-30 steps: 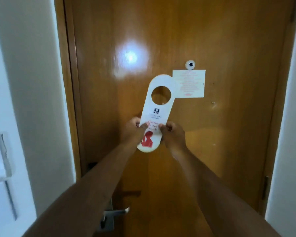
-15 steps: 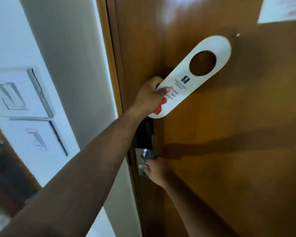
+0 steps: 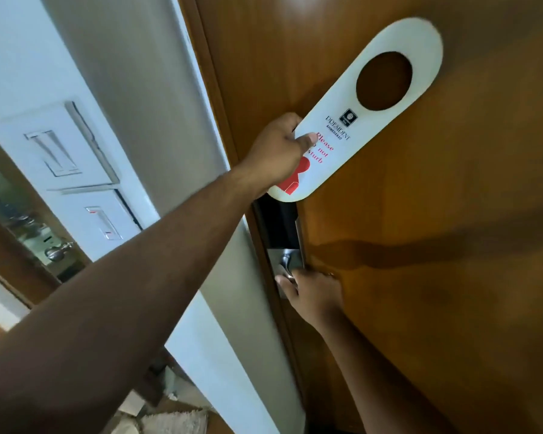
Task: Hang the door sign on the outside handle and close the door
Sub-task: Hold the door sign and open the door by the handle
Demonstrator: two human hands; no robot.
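Since a moment ago my view has closed in on the latch edge of the wooden door (image 3: 420, 277), and my hands hold much as they did. The door fills the space beyond my fingers; it looks shut or barely ajar, I cannot tell which. To the left of my fingers runs the white wall (image 3: 132, 89) with its switch panels (image 3: 76, 145). My left hand (image 3: 276, 151) is raised, thumb and fingers pinched on the lower end of the door sign (image 3: 367, 108), a white card with red lettering that slants up and right from my grip, its round hole farthest from my fingertips. Below that hand, my right hand (image 3: 314, 296) is curled around the metal handle (image 3: 287, 261) of the lock plate (image 3: 282, 227). I judge I am at the opening step: next I must press the handle, pull the door towards me, then carry the sign round to the outside handle, not yet visible.
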